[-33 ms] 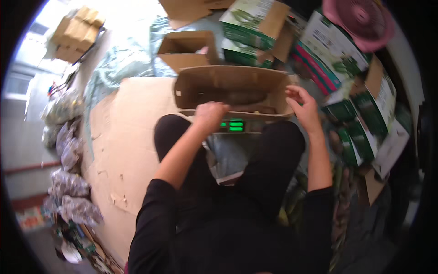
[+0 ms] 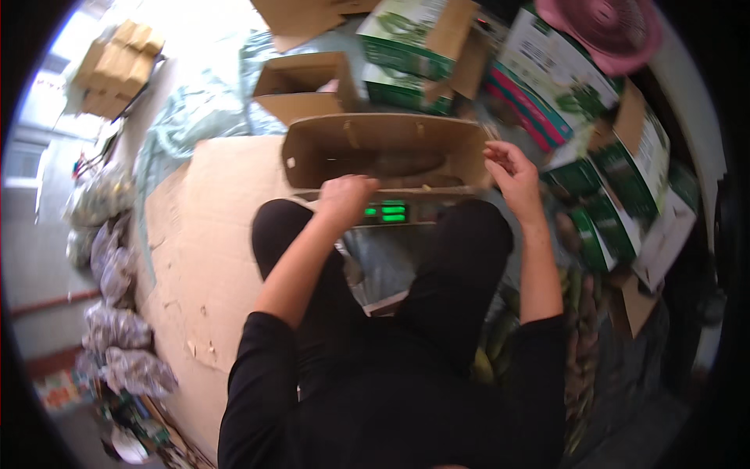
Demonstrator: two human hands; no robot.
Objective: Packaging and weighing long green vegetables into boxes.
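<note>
An open brown cardboard box point(image 2: 383, 127) stands just past my knees, with brown elongated pieces point(image 2: 410, 162) lying in its shaded inside; I cannot make out their kind. My left hand point(image 2: 348, 199) lies over the box's near rim, its fingers bent across the edge and partly hidden. At the box's right end is my right hand point(image 2: 514, 173), thumb and bent fingers apart with a gap between them; whether the fingertips touch the cardboard is unclear. Below the near rim glows the green display point(image 2: 391, 212) of what looks like a scale.
A smaller open box point(image 2: 301, 98) stands behind. Green-and-white cartons point(image 2: 410, 47) are stacked at the back and right, near a pink plastic basket point(image 2: 605, 31). Flat cardboard point(image 2: 211, 234) covers the floor at left, beside filled plastic bags point(image 2: 117, 324). Long greenish vegetables point(image 2: 578, 352) lie at lower right.
The whole scene has shifted slightly left in the picture. Both hands keep nearly the same places at the box.
</note>
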